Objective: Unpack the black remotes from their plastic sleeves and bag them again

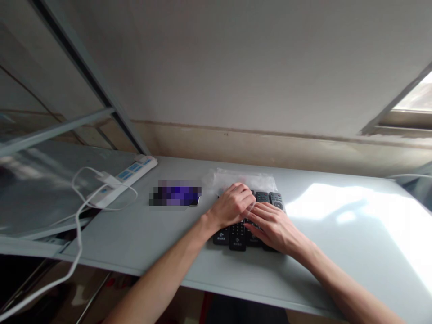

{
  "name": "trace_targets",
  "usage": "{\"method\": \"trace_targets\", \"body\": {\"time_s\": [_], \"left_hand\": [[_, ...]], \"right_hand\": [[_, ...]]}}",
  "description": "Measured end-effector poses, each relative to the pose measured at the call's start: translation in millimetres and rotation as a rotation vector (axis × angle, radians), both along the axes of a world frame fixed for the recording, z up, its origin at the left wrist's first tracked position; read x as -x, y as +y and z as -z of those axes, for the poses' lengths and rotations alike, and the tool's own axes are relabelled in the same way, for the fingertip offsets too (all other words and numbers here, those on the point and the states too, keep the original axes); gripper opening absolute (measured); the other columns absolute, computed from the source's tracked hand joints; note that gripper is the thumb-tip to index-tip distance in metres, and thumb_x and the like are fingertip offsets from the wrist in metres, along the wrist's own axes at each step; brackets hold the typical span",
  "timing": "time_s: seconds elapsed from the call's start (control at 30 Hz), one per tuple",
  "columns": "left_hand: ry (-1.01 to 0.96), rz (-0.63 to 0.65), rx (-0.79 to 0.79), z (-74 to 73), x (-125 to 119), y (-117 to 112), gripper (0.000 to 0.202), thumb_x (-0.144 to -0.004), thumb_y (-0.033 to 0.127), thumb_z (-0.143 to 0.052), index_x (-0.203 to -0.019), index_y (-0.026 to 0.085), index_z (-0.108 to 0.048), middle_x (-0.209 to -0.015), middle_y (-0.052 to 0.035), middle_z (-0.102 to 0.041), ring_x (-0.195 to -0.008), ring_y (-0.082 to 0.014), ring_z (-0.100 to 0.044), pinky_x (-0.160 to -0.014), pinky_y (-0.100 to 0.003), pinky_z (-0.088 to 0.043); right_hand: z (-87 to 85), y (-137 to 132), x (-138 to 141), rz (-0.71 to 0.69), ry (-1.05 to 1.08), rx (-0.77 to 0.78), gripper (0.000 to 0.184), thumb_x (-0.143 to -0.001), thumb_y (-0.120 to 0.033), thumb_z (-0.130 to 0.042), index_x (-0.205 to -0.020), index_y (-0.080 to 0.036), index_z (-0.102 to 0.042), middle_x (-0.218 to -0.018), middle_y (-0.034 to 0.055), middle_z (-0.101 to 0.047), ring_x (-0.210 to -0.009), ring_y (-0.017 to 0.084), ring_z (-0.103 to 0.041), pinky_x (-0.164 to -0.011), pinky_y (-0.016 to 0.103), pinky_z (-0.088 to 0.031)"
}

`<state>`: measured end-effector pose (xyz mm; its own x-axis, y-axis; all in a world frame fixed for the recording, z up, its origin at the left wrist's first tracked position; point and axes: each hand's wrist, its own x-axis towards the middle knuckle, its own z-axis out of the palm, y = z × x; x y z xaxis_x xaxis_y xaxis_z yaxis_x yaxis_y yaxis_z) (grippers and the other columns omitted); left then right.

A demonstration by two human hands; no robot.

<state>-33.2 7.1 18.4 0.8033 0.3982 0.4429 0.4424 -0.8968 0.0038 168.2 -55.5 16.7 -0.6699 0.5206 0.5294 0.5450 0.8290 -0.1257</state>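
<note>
Several black remote controls [238, 240] lie side by side on the grey desk, their upper ends [276, 200] showing beyond my hands. Over their middle, my left hand [232, 204] is closed with curled fingers around a thin strip of clear plastic [250, 208]. My right hand [272, 222] rests across the remotes on the right side, its fingers stretched out and close to my left fingertips, its thumb apart. Behind the remotes lies a crumpled clear plastic bag [246, 178]. The hands hide most of the middle remotes.
A blurred-out dark and purple object [177, 195] lies left of the remotes. Farther left, a white power strip [130, 175] carries a plugged-in charger with a looping white cable [78, 229]. A metal frame [87, 63] rises at the left. Bright sunlight falls on the desk's right side [337, 211].
</note>
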Motion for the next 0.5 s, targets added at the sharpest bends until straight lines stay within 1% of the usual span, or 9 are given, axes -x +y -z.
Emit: {"method": "trace_targets", "body": {"time_s": [0.1, 0.17, 0.23, 0.37, 0.43, 0.5], "left_hand": [[-0.007, 0.022, -0.02, 3.5, -3.7, -1.9, 0.016, -0.101, 0.014, -0.053, -0.093, 0.017, -0.066, -0.102, -0.0102, -0.07, -0.106, -0.0259, -0.061, -0.105, -0.04, -0.05], [-0.018, 0.028, -0.035, 5.2, -6.2, -3.0, 0.017, -0.102, 0.015, -0.052, -0.092, 0.017, -0.066, -0.1, -0.0102, -0.07, -0.105, -0.0253, -0.061, -0.102, -0.04, -0.051], [-0.029, 0.025, -0.042, 5.4, -8.0, -4.3, 0.019, -0.105, 0.016, -0.05, -0.095, 0.016, -0.066, -0.099, -0.0097, -0.07, -0.102, -0.0245, -0.061, -0.1, -0.039, -0.051], [-0.041, 0.021, -0.059, 3.1, -10.1, -6.3, 0.023, -0.11, 0.022, -0.045, -0.112, 0.013, -0.066, -0.099, -0.0094, -0.07, -0.095, -0.0233, -0.063, -0.091, -0.038, -0.052], [-0.05, 0.008, -0.074, 3.1, -11.2, -7.1, 0.024, -0.111, 0.021, -0.043, -0.108, 0.013, -0.066, -0.095, -0.0083, -0.069, -0.091, -0.0228, -0.063, -0.086, -0.036, -0.052], [-0.047, -0.001, -0.089, 4.4, -12.4, -7.7, 0.027, -0.11, 0.017, -0.041, -0.098, 0.015, -0.065, -0.09, -0.0071, -0.068, -0.088, -0.0221, -0.063, -0.084, -0.035, -0.051]], "right_hand": [[2.3, -1.2, 1.6, -0.001, -0.027, 0.009, 0.022, -0.112, -0.029, -0.053, -0.101, -0.018, -0.069, -0.083, 0.0038, -0.07, -0.076, 0.02, -0.065, -0.074, 0.036, -0.05], [2.9, -1.7, 1.9, -0.007, -0.034, 0.004, 0.026, -0.112, -0.03, -0.052, -0.093, -0.019, -0.066, -0.081, 0.0031, -0.068, -0.073, 0.02, -0.062, -0.072, 0.036, -0.048], [2.5, -1.6, 1.1, -0.006, -0.035, -0.005, 0.026, -0.112, -0.03, -0.052, -0.093, -0.019, -0.066, -0.082, 0.0034, -0.068, -0.074, 0.02, -0.061, -0.072, 0.036, -0.047], [-0.5, -0.3, -2.1, -0.012, -0.021, -0.013, 0.022, -0.111, -0.027, -0.052, -0.097, -0.02, -0.066, -0.084, 0.0044, -0.069, -0.079, 0.021, -0.062, -0.077, 0.036, -0.046], [-1.6, -0.5, -2.3, -0.015, -0.018, -0.008, 0.021, -0.111, -0.028, -0.054, -0.096, -0.02, -0.066, -0.082, 0.0038, -0.068, -0.077, 0.02, -0.062, -0.076, 0.036, -0.046], [-1.9, -1.5, -0.8, -0.018, -0.02, -0.004, 0.021, -0.111, -0.03, -0.054, -0.096, -0.02, -0.065, -0.081, 0.0033, -0.068, -0.075, 0.02, -0.062, -0.074, 0.036, -0.046]]}}
